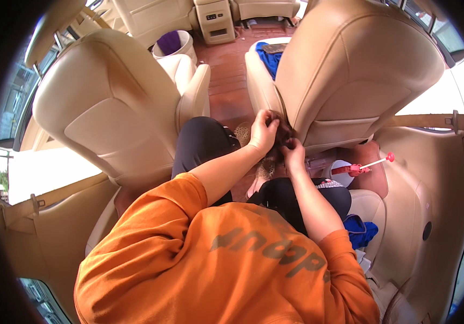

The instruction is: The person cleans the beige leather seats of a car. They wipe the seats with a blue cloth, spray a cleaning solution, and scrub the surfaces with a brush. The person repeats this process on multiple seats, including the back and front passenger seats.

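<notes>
My left hand (265, 130) grips the upper end of a dark brown cloth (284, 129), close to the side of the beige leather seat (341, 89). The fingers of my right hand (294, 154) pinch the same cloth lower down, behind that seat's back. The cloth is bunched and dark, so its exact shape is hard to tell. Below it, the floor and my foot (256, 186) show between my knees.
Another beige seat (114, 105) stands at the left. A white bucket (189, 47) with a purple cloth (169, 42) is farther forward. At the right are a red-handled tool (353, 169) on a white container (340, 165) and a blue cloth (359, 231) on the rear seat.
</notes>
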The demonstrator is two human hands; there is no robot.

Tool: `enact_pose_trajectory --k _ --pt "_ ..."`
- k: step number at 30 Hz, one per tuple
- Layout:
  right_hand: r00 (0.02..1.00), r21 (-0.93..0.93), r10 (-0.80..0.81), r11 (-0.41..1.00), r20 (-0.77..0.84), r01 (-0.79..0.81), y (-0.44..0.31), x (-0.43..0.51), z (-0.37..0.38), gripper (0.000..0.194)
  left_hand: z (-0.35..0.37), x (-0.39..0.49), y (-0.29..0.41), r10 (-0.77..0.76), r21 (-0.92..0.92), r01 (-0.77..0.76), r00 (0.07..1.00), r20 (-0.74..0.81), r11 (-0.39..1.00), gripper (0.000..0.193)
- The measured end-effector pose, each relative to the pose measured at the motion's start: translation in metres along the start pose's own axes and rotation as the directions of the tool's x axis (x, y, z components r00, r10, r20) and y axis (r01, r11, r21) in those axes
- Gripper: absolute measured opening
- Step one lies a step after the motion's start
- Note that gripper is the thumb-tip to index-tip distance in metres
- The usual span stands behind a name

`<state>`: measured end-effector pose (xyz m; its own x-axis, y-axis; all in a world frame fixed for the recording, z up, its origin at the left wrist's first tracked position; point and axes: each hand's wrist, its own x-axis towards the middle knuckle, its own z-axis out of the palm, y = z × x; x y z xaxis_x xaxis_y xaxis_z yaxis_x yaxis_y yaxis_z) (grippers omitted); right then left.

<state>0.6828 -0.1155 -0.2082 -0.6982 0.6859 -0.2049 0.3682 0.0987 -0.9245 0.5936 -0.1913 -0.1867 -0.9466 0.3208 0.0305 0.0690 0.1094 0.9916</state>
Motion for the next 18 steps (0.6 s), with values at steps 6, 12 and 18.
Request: enact_pose_trajectory --k 6,12,18 --pt "0.972 0.405 0.225 0.884 0.072 -0.235 -0.012 -0.027 -0.005 0.018 -0.019 0.001 0.026 -0.148 0.169 0.127 0.982 0.118 0.977 0.021" --pt "0.992 0.4 -0.126 0.908 -0.018 0.122 -0.062 -0.013 -0.017 0.022 -0.004 0.042 0.034 0.371 0.557 -0.431 0.901 0.225 0.709 0.007" --pt "0.989 0.492 0.116 0.858 0.096 -0.148 -0.052 -0.035 -0.015 0.016 -0.015 -0.008 -0.019 0.28 0.442 -0.452 0.872 0.401 0.775 0.006"
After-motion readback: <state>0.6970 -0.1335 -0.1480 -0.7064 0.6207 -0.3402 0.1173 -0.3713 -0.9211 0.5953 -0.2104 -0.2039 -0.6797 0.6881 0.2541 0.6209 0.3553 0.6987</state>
